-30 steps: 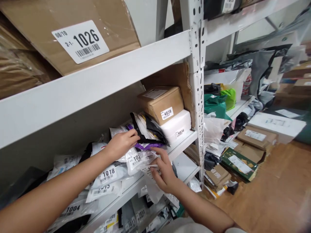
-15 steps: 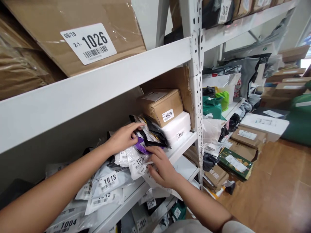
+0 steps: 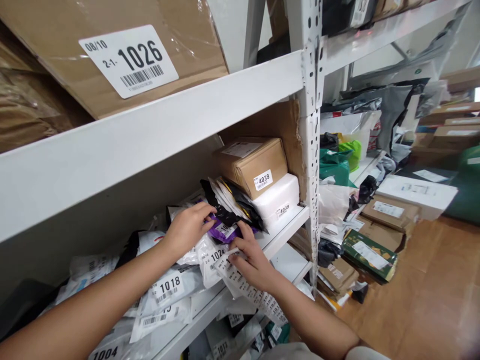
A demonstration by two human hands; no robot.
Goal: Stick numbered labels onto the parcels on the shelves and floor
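My left hand is closed at the upper left edge of a purple mailer bag bearing a white label, its fingertips pinching there beside a black bag. My right hand has its index finger at the purple bag's right side. Between that hand's thumb and fingers runs a long strip of printed barcode labels, which hangs down past the shelf edge. Just below the purple bag lies a white parcel marked 102-something, last digit unclear. Another pale bag reads 1018.
A brown box labelled 4039 sits on a white parcel labelled 4038. A white shelf beam crosses above my arms, under a large box marked 1026. At right stand a perforated post and parcels stacked along the floor.
The purple bag shows more fully, with its label in view. My left hand has shifted slightly down, and the label strip under my right hand is now more visible. The camera view has moved slightly.
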